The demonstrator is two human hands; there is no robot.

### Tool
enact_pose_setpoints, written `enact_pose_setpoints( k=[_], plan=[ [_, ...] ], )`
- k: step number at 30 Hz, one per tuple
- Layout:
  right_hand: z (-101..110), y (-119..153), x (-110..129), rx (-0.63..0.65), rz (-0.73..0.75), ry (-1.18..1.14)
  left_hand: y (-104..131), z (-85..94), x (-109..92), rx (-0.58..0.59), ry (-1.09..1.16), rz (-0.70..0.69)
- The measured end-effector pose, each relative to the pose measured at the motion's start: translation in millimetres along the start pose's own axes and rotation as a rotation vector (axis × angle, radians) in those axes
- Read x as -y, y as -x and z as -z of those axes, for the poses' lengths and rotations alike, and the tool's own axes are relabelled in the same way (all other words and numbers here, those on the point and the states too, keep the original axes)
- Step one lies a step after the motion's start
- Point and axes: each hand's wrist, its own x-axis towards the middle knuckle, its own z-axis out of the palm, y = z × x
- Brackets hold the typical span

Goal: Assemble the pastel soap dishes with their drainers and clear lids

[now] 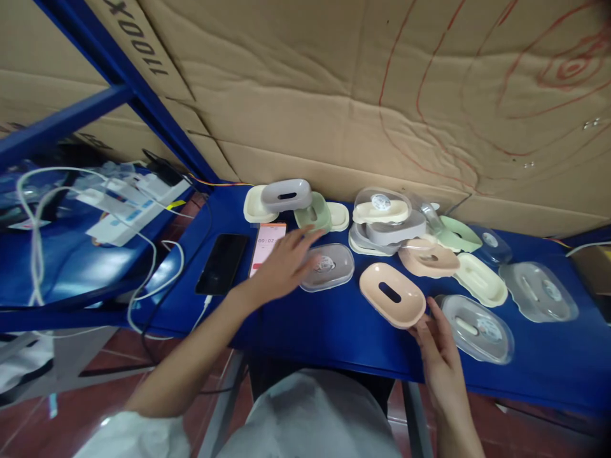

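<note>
My right hand (436, 337) grips the lower right end of a peach oval tray (389, 294) with a dark slot in its middle. My left hand (286, 261) reaches over the blue table, fingers apart, above the left end of a clear lid (329, 267) with a round sticker. Just beyond its fingertips lies a green dish (314, 213), beside a grey slotted tray (286, 194) that rests partly on a cream dish (258, 205). To the right of my right hand is a grey dish with a clear lid (477, 327).
A timer phone (267, 238) and a black phone (221, 264) lie at the left. Stacked dishes and lids (386, 222) stand at the back, with a cream tray (481, 280) at the right. Cables surround a white power strip (128, 216). Cardboard (305, 95) walls the rear.
</note>
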Motion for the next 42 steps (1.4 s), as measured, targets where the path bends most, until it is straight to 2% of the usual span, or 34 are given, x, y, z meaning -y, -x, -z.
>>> enact_pose_setpoints(
  k=[3,6,8,11,14,18,23,26,29,33,35,38,40,42],
  plan=[
    [0,5,6,0.014,0.17,0.278,-33,22.4,35,-0.137,-0.184,0.151],
    [-4,2,18,0.029,0.306,0.503,-51,38.1,66,-0.127,-0.339,0.304],
    [-10,-2,22,0.039,0.396,0.574,-50,43.3,75,-0.132,-0.368,0.378],
    [-21,-6,18,0.065,0.528,0.627,-40,44.0,78,-0.16,-0.373,0.548],
    [-29,-11,7,0.048,0.575,0.672,-32,42.6,80,-0.147,-0.327,0.662],
    [-28,-19,0,0.02,0.619,0.78,-25,47.6,94,-0.158,-0.224,0.634],
    [-18,-25,4,0.03,0.666,0.816,0,60.6,102,-0.197,-0.089,0.446],
    [-16,-24,12,0.039,0.628,0.734,21,69.3,90,-0.198,-0.028,0.404],
    [-16,-20,21,0.029,0.557,0.592,41,80.2,68,-0.175,0.033,0.343],
    [-16,-14,30,0.01,0.437,0.472,69,91.6,24,-0.167,0.048,0.207],
    [-14,-11,31,0.024,0.377,0.439,84,88.2,-5,-0.191,0.072,0.152],
    [-7,-9,30,0.123,0.304,0.405,99,62.2,-47,-0.046,0.187,-0.024],
    [-2,-11,30,0.212,0.32,0.403,103,33.2,-67,0.126,0.218,-0.17],
    [3,-14,32,0.296,0.39,0.435,103,1.9,-77,0.2,0.224,-0.299]
  ],
)
